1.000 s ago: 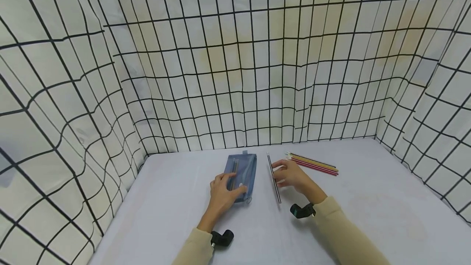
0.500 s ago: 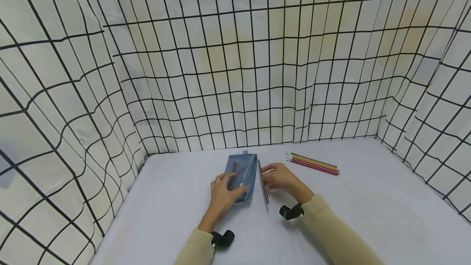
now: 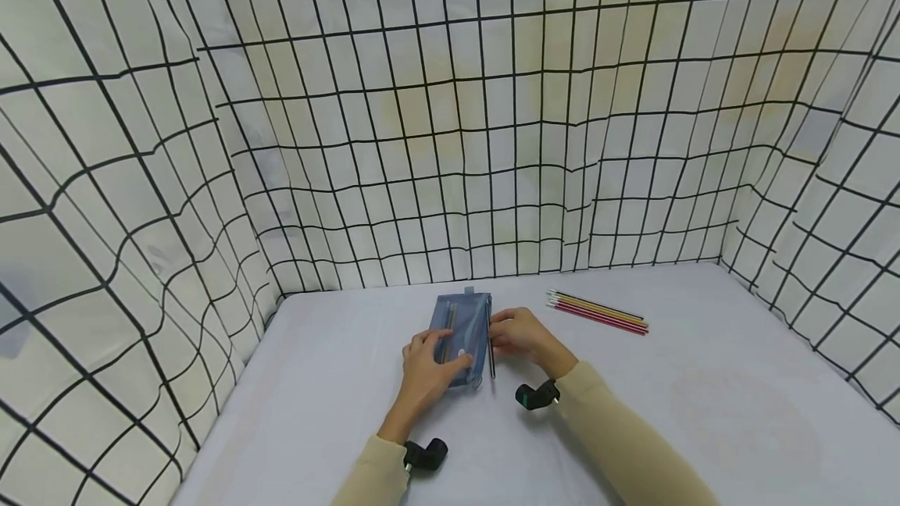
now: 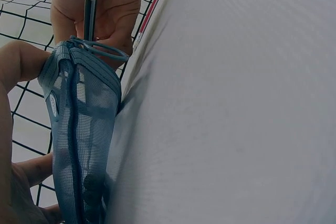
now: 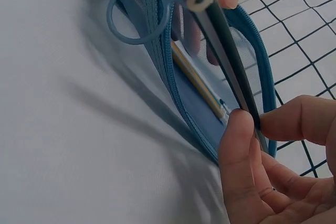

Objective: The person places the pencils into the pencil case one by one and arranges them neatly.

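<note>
A blue mesh zip pencil case (image 3: 473, 326) stands on the table, its zipped side unfastened and gaping towards the right. My left hand (image 3: 424, 365) holds it, thumb and fingers spread over its near part. With thumb and fingertips, my right hand (image 3: 526, 339) pinches a dark striped pencil (image 5: 224, 51) at the mouth of the case. Its unsharpened end points back near the ring-shaped zip pull (image 5: 137, 39). Through the opening, the right wrist view shows a yellowish pencil (image 5: 195, 80) inside.
Several pencils (image 3: 598, 314), red, yellow and black, lie side by side on the white table (image 3: 703, 412) to the right of the right hand. White walls with a black grid (image 3: 506, 131) enclose the back and sides.
My right hand has carried the dark pencil leftward, from a gap beside the pencil case to its open edge. The left hand and case have stayed put.
</note>
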### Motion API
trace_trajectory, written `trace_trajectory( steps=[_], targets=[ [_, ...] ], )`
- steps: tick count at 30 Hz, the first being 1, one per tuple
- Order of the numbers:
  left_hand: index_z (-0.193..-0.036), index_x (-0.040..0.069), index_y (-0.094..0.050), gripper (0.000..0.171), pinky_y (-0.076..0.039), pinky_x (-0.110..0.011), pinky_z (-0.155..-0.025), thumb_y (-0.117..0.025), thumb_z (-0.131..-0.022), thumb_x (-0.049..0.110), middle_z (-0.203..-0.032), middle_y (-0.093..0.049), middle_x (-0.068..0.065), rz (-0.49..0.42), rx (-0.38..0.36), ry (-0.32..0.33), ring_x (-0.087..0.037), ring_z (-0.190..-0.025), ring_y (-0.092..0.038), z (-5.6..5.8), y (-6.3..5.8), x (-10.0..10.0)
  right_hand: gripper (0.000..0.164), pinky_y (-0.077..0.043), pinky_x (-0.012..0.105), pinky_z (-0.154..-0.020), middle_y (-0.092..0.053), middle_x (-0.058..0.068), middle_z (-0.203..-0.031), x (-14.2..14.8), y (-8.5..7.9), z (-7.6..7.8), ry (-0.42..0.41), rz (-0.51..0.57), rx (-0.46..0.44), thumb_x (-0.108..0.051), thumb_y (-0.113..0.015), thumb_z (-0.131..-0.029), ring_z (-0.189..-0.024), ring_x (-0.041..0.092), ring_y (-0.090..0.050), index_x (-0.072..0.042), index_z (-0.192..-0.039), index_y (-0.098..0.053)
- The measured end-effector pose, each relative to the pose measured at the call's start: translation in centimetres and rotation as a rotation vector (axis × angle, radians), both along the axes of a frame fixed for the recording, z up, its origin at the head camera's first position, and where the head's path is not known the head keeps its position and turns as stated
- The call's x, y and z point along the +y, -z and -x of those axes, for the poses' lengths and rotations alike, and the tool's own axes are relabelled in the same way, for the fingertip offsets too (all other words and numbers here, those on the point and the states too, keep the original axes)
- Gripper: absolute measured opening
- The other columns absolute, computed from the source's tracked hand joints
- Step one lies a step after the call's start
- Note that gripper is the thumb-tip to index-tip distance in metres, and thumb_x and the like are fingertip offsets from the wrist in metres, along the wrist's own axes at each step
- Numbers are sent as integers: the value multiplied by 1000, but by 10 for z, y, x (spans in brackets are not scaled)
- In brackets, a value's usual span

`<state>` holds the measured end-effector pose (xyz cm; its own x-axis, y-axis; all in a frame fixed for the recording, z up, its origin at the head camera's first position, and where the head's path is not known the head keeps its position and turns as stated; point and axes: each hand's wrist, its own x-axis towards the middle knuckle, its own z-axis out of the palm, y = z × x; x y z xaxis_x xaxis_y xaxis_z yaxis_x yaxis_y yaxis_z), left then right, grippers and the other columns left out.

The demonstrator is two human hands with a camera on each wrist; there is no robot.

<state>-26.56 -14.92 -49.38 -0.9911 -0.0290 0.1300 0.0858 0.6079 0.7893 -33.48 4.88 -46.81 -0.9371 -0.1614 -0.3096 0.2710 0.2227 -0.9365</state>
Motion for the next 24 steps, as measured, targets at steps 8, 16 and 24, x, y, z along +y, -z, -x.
trace_trajectory(
  steps=[8, 16, 24],
  targets=[
    [-139, 17, -61, 66, -37, -67, -107, -76, -81, 47, -152, -42, -20, 12, 5, -5, -42, -140, -33, 2, 2, -1, 39, -59, 26, -67, -72, 15, -105, -8, 4, 4, 42, 38, 0, -11, -68, -95, -82, 16, -68, 4, -130, -60],
    [-139, 16, -61, 66, -37, -67, -107, -76, -82, 47, -152, -42, -20, 12, 4, -9, -42, -139, -33, 2, 4, -1, 39, -60, 26, -67, -69, 14, -103, -19, 1, 6, 50, 65, -1, -8, -66, -94, -81, 17, -66, 4, -130, -58],
    [-139, 17, -61, 67, -38, -66, -106, -76, -81, 49, -153, -41, -19, 4, 4, -2, -41, -139, -33, 2, 2, 0, 43, -61, 28, -69, -71, 15, -102, -26, 1, 7, 41, 88, 4, -5, -65, -94, -80, 16, -69, 6, -134, -55]
  ],
)
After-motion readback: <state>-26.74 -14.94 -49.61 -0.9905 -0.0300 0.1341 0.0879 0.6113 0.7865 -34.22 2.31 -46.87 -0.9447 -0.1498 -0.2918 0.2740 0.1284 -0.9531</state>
